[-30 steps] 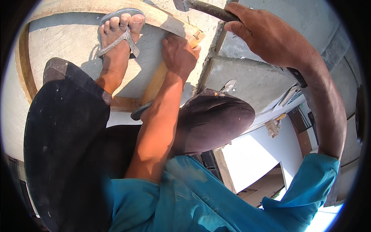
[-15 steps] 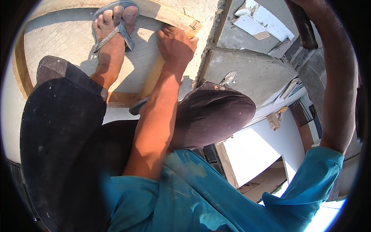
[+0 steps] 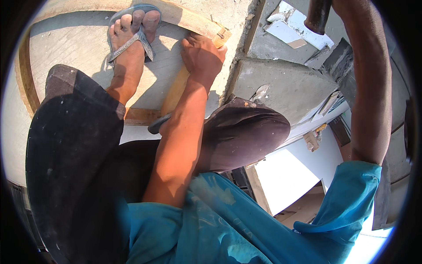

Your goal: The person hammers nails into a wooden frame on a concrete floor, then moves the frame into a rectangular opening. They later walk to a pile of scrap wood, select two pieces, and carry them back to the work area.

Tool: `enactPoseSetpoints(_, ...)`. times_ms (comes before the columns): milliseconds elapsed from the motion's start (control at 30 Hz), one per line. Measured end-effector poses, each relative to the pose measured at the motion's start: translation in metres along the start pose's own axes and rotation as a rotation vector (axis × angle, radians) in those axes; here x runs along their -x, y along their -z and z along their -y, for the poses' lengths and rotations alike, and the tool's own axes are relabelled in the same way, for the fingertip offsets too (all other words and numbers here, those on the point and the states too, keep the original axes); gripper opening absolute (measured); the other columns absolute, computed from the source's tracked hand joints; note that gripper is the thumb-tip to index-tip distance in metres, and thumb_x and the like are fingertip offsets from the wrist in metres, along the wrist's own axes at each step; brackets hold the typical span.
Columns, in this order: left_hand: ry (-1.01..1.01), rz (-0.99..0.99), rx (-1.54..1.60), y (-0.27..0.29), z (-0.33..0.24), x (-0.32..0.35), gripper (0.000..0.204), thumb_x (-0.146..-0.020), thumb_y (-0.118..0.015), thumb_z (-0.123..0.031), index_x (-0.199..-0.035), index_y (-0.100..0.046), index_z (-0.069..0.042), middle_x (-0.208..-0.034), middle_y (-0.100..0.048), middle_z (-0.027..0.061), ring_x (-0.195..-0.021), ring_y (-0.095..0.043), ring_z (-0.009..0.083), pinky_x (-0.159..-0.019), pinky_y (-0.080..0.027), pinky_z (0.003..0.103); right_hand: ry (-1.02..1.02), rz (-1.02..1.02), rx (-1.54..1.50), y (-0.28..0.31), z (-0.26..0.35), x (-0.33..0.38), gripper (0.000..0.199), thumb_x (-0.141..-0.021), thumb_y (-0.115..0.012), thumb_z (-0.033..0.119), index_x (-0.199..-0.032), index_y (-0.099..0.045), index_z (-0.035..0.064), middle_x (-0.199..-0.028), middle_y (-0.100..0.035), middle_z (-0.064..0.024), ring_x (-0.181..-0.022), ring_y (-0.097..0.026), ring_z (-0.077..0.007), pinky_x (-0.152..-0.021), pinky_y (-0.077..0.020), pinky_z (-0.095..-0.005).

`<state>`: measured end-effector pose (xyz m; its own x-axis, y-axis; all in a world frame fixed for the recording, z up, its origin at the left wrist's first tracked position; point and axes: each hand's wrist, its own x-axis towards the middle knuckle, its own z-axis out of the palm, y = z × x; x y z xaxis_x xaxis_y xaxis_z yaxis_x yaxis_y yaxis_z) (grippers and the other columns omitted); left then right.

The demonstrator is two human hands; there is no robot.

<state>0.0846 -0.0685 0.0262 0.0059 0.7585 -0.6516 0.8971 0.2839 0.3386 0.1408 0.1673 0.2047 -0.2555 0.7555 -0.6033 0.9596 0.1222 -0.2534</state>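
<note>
My left hand [image 3: 203,55] is closed around a wooden bar [image 3: 173,90] near the corner of a wooden frame [image 3: 189,17]. Its knuckles rest against the frame's end, where a nail [image 3: 221,35] sticks out of the wood. A second nail [image 3: 212,18] stands at the far edge. My right hand [image 3: 344,3] is raised at the upper right, mostly cut off by the picture's edge. Below it hangs the butt of a dark, rounded tool handle [image 3: 317,17]; the tool's head is out of view.
My sandalled foot [image 3: 132,33] rests on the frame's far bar. Concrete slabs [image 3: 281,81] and broken white tile pieces [image 3: 299,28] lie to the right. Beyond my knee [image 3: 259,123] are a white panel [image 3: 285,171] and a small yellowish block [image 3: 312,140].
My right arm has moved left and up, and the dark handle has shifted with it. My left hand keeps its grip at the frame's corner.
</note>
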Motion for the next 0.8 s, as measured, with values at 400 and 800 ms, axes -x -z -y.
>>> enactPoseSetpoints(400,0.073,0.109,0.091,-0.003,0.000,0.000,0.077,-0.073,-0.079,-0.049,-0.113,-0.052,0.011,-0.107,-0.059,0.0201,-0.106,-0.052,0.0320,-0.090,-0.044,0.042,0.230,-0.234,-0.115,-0.001,-0.004,0.011,0.031,-0.102,-0.041,0.017,-0.105,-0.057,-0.0097,-0.062,-0.056,-0.0088,-0.043,-0.052,-0.0157,-0.042,-0.0497,-0.0319)
enactPoseSetpoints(800,-0.048,0.050,-0.033,-0.002,-0.004,0.005,0.065,-0.074,-0.076,-0.053,-0.095,-0.060,0.006,-0.091,-0.063,0.0162,-0.090,-0.059,0.0257,-0.088,-0.041,0.036,0.199,-0.383,-0.007,-0.010,0.009,0.022,0.035,-0.104,-0.040,0.019,-0.112,-0.056,-0.0105,-0.060,-0.055,-0.0090,-0.041,-0.054,-0.0164,-0.042,-0.0493,-0.0313)
